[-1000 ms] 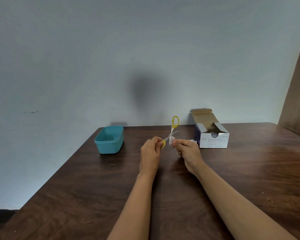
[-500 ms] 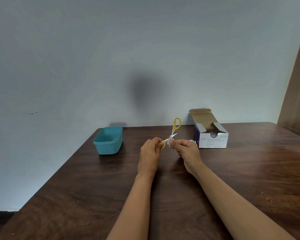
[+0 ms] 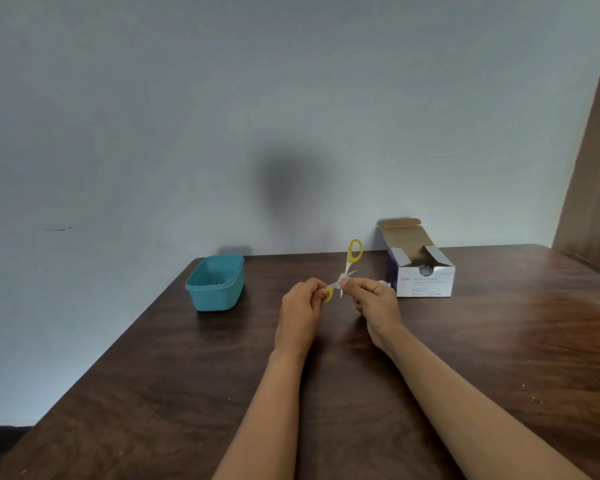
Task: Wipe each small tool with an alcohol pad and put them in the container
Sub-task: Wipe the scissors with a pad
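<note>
The left hand [image 3: 300, 306] pinches one yellow loop of small scissors [image 3: 348, 263] over a wood-grain desk [image 3: 187, 393]. Fingers of the right hand [image 3: 374, 303] pinch a white pad [image 3: 342, 283] on a blade.

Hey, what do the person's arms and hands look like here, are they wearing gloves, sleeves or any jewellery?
Nothing is worn that shows. The left hand and the right hand are bare, with no gloves and no rings visible. The left forearm and the right forearm are bare too, with no sleeve, watch or bracelet in view down to the picture's bottom edge.
</note>
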Motion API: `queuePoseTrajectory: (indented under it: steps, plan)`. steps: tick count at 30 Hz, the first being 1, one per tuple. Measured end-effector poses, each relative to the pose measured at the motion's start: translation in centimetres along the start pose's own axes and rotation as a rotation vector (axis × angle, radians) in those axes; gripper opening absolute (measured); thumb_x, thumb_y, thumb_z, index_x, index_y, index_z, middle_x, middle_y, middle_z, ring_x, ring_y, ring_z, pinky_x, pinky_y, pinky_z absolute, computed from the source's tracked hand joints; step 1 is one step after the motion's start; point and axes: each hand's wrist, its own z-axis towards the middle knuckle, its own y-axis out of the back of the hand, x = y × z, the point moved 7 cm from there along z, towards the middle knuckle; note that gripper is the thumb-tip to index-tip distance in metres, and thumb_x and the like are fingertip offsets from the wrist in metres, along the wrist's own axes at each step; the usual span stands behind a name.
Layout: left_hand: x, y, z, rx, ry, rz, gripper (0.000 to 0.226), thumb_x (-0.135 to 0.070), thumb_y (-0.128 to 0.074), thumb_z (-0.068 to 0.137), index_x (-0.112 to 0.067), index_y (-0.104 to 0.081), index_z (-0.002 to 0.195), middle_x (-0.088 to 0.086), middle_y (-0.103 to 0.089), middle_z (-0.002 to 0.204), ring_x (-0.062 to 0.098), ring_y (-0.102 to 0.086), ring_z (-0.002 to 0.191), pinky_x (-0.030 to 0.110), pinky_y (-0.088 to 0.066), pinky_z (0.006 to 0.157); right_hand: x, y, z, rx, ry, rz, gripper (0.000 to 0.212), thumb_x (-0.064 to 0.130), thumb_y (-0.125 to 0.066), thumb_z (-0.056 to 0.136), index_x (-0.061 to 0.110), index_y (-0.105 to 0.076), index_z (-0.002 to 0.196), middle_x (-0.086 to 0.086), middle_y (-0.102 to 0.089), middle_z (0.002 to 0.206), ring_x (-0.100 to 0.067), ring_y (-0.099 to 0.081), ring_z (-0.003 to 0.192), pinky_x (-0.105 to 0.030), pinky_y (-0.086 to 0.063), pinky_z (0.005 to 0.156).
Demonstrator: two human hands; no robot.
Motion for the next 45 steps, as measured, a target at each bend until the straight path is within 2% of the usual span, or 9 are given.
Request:
queuePoseTrajectory:
  steps: [9,14,18,21,26,29,34,40,45]
  plan:
    - [0.2,0.2,-0.1,-0.014,0.025,0.019,0.015,-0.016,-0.052,0.095,-0.016,-0.064,0.086,-0.002,-0.06,0.08,0.008,-0.053,0.074,0.022,-0.043,0.065,0.0,-0.4,-0.1,0.032,-0.011,-0.094,0.011,0.009,-0.069,0.084,-0.001,-0.073,0.086,0.013,-0.058,0.049,0.004,-0.049,0.046,-0.011,-0.038,0.051]
    - [0.0,-0.2,0.0,0.019,0.017,0.027,0.014,-0.017,-0.052,0.095,-0.016,-0.064,0.088,-0.002,-0.06,0.081,0.008,-0.053,0.075,0.025,-0.045,0.067,-0.3,0.1,0.1,-0.035,-0.022,-0.039,0.015,0.01,-0.07,0.084,-0.002,-0.072,0.093,0.016,-0.056,0.047,0.002,-0.047,0.046,-0.01,-0.037,0.049]
    - [0.1,-0.1,0.0,0.017,0.025,0.019,0.015,-0.018,-0.052,0.095,-0.017,-0.064,0.087,-0.004,-0.06,0.081,0.007,-0.053,0.075,0.021,-0.044,0.066,-0.6,0.1,0.1,-0.038,-0.08,0.019,0.012,0.009,-0.072,0.082,0.006,-0.071,0.093,0.01,-0.063,0.06,-0.001,-0.05,0.053,-0.013,-0.038,0.05]
    - [0.0,-0.1,0.0,0.011,0.029,0.023,0.015,-0.018,-0.052,0.096,-0.018,-0.063,0.086,-0.005,-0.06,0.081,0.006,-0.053,0.074,0.015,-0.04,0.063,-0.9,0.1,0.3,-0.043,-0.115,0.018,0.003,0.012,-0.073,0.081,0.012,-0.071,0.082,0.004,-0.062,0.061,-0.007,-0.046,0.058,-0.018,-0.037,0.052]
    - [0.3,0.3,0.0,-0.023,0.029,0.032,0.015,-0.018,-0.053,0.095,-0.016,-0.064,0.086,-0.003,-0.061,0.079,0.006,-0.052,0.073,0.014,-0.038,0.061,-0.4,-0.5,0.0,0.029,-0.05,-0.12,0.005,0.012,-0.07,0.084,0.008,-0.074,0.083,0.014,-0.06,0.054,0.0,-0.05,0.053,-0.012,-0.037,0.054]
    - [0.3,0.1,0.0,-0.012,0.034,0.029,0.014,-0.018,-0.054,0.095,-0.017,-0.064,0.086,-0.003,-0.061,0.08,0.007,-0.052,0.073,0.015,-0.039,0.062,-0.3,-0.5,-0.1,0.023,-0.036,-0.154,0.006,0.01,-0.07,0.083,0.007,-0.073,0.079,0.015,-0.059,0.051,0.005,-0.051,0.05,-0.014,-0.037,0.058]
    - [0.0,-0.4,0.1,0.025,0.002,0.023,0.013,-0.019,-0.053,0.095,-0.016,-0.064,0.087,-0.005,-0.06,0.08,0.007,-0.054,0.075,0.022,-0.044,0.066,-0.1,0.0,-0.2,-0.086,-0.008,-0.061,0.008,0.009,-0.069,0.084,0.009,-0.072,0.077,0.016,-0.058,0.048,0.005,-0.05,0.047,-0.016,-0.037,0.059]
    - [0.2,0.0,-0.1,0.003,0.018,0.007,0.016,-0.018,-0.053,0.095,-0.015,-0.064,0.084,-0.005,-0.062,0.077,0.007,-0.055,0.072,0.026,-0.047,0.065,0.1,-0.2,-0.3,-0.01,0.027,-0.166,0.012,0.013,-0.069,0.085,0.005,-0.072,0.077,0.017,-0.056,0.047,0.005,-0.049,0.048,-0.016,-0.035,0.058]
    - [0.4,0.4,-0.1,-0.048,0.04,0.012,0.017,-0.018,-0.053,0.095,-0.013,-0.065,0.084,-0.005,-0.062,0.075,0.009,-0.053,0.067,0.025,-0.042,0.06,0.3,-1.0,-0.5,0.035,0.062,-0.263,0.014,0.012,-0.07,0.083,0.017,-0.072,0.07,0.014,-0.063,0.055,0.007,-0.055,0.055,-0.009,-0.04,0.057]
